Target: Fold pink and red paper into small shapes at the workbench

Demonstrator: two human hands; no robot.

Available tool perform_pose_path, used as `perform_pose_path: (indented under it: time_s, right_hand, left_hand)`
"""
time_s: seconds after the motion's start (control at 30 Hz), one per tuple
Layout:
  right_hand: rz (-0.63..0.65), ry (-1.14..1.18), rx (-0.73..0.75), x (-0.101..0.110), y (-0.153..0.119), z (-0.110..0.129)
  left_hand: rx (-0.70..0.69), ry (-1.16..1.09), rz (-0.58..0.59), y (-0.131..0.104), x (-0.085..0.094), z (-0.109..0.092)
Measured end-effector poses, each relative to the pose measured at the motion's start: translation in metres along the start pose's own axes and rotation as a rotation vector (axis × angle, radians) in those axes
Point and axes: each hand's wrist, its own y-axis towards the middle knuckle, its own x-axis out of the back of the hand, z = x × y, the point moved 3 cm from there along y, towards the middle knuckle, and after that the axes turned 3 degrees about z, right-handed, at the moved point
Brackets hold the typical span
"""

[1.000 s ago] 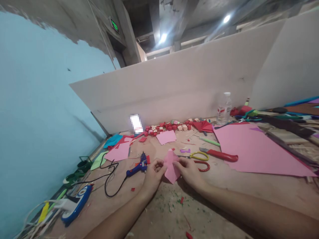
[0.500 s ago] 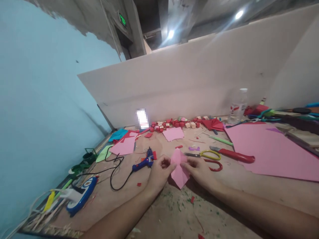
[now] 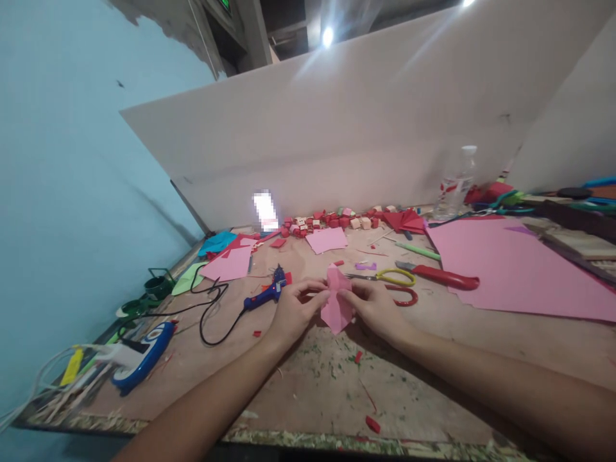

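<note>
A creased piece of pink paper (image 3: 337, 312) is held between both hands above the table, its pointed ends up and down. My left hand (image 3: 301, 309) pinches its left side, thumb on the near face. On the right side, my right hand (image 3: 373, 307) pinches it the same way, thumb near the middle fold. Just beyond my right hand lie scissors (image 3: 395, 277) with one yellow and one red handle loop, partly hidden by the fingers. To the left of my left hand rests a blue glue gun (image 3: 264, 296) with a black cord.
A red-handled knife (image 3: 445, 276) and large pink sheets (image 3: 520, 276) lie at right. Small red and pink paper pieces (image 3: 332, 221) are heaped along the back, near a plastic bottle (image 3: 455, 186). A blue and white power strip (image 3: 144, 359) sits at left. Paper scraps (image 3: 359, 357) dot the front.
The camera view has tilted down, so the table's front edge shows. Both hands have drawn the pink paper's sides in, and it looks narrower and more folded.
</note>
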Motion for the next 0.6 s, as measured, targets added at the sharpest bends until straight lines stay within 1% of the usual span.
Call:
perform_pose_path:
  time_s: [0.13,0.33,0.5,0.6]
  right_hand:
    - [-0.001,-0.017,0.011,0.0000,-0.0025,-0.0008]
    - [0.000,-0.062,0.052,-0.0002,-0.0048,0.0025]
    - [0.023,-0.031,0.044,-0.0003,-0.0038,0.0051]
    - [0.028,-0.001,0.033,0.0005,-0.0027,0.0070]
  left_hand:
    - [0.001,0.017,0.021,0.0006,0.0025,-0.0017]
    - [0.034,0.012,0.047,0.0003,0.0013,-0.0040]
    - [0.059,-0.036,0.028,0.0001,0.0029,-0.0015]
    - [0.088,-0.057,0.056,0.0001,0.0027,-0.0023]
